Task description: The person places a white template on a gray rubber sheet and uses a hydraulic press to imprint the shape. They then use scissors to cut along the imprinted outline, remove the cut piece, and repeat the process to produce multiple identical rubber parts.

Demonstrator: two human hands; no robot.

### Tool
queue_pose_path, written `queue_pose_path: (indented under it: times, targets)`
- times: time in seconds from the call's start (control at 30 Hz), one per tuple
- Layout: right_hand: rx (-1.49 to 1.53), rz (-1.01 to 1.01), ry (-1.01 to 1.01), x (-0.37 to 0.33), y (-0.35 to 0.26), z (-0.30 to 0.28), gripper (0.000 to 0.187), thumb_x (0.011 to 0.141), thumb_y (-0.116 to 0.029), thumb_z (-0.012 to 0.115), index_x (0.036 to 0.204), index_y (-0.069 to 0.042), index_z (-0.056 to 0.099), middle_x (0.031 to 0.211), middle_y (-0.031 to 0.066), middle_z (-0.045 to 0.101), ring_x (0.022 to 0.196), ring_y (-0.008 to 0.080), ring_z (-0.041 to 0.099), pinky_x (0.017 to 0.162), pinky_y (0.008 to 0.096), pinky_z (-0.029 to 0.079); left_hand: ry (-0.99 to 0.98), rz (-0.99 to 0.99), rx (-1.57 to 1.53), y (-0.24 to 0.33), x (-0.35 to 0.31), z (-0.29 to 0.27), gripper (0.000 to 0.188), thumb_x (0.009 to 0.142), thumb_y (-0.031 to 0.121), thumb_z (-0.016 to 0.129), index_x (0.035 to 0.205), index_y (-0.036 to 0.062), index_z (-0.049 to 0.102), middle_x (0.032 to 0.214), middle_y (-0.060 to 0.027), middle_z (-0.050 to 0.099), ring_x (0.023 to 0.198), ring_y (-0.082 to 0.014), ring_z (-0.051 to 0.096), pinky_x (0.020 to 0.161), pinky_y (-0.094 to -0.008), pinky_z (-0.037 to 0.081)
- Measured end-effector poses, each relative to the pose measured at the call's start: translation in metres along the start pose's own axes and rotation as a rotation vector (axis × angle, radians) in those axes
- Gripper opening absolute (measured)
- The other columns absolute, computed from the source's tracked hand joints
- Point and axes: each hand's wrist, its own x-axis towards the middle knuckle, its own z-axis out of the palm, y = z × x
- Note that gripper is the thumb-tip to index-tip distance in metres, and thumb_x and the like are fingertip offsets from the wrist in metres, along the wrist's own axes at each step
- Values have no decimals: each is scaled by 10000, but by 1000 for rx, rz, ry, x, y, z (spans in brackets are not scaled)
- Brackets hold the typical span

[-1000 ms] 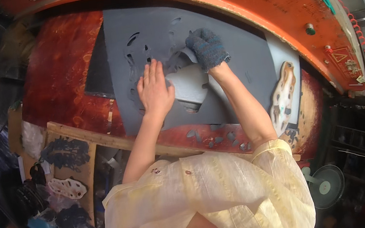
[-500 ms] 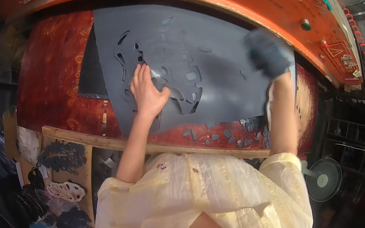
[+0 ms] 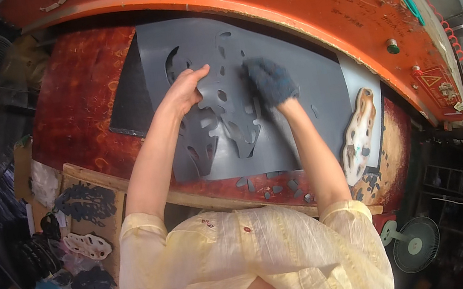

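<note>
A large grey sheet (image 3: 302,54) with sole-shaped cut outlines and small holes lies on the worktable. My bare left hand (image 3: 185,91) is over the left outline, fingers bent and closed on a cut grey piece (image 3: 203,149) that looks partly lifted; a dark gap shows above it. What lies under the fingers is mostly hidden. My right hand (image 3: 271,80), in a dark knitted glove, hovers over or touches the sheet beside the second outline. Motion smears its fingers. To the right rests a white and brown sole-shaped form (image 3: 360,133) with holes.
An orange machine beam (image 3: 281,0) crosses the far side above the red worktable (image 3: 75,96). Grey scraps (image 3: 278,188) lie along the near edge. At lower left are dark cut pieces (image 3: 86,204) and another pale form (image 3: 87,246). A fan (image 3: 416,245) stands at lower right.
My right hand has swung left from the sheet's right side to its middle, uncovering the sole-shaped form. My left hand has turned, and the gap at the left outline has widened. The view has shifted slightly.
</note>
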Motion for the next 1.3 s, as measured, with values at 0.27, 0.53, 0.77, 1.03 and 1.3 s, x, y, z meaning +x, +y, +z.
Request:
queue_pose_path:
  times: [0.27,0.53,0.77,1.03,1.3]
  targets:
    - [-430,-61,-93,106,-3,33,663,819,-488,525,1294,-27,498,1286,195,537,1179,341,524,987,387,394,68,133,-492,-26,5,11,250,884,67,563,1112,-21,514,1018,-127,633,930,-235,646,795,-375,546]
    - [-250,146,-126,97,-31,30,528,756,-441,659,1088,-33,610,1059,154,635,884,222,633,762,316,493,124,87,-427,-17,18,9,313,908,275,600,1020,-18,598,1014,-149,627,890,-228,627,809,-361,510]
    - [-80,-283,172,67,-6,26,173,777,-142,650,888,-27,585,769,45,585,753,115,551,668,276,466,293,168,-199,-29,22,5,442,860,414,647,990,-7,616,1145,-133,558,1177,-216,415,1067,-446,212]
    - [-252,-391,224,22,-24,36,115,764,-134,637,844,-58,607,734,95,613,673,189,604,657,325,493,348,244,-88,-33,18,4,358,889,347,629,964,-3,623,965,-74,619,939,-131,560,823,-296,440]
    - [275,-224,81,30,-23,9,327,842,-203,627,1074,25,593,992,140,652,854,165,625,766,309,498,235,185,-297,-29,1,9,341,897,328,614,995,1,607,1056,-74,583,1056,-145,481,967,-336,339]
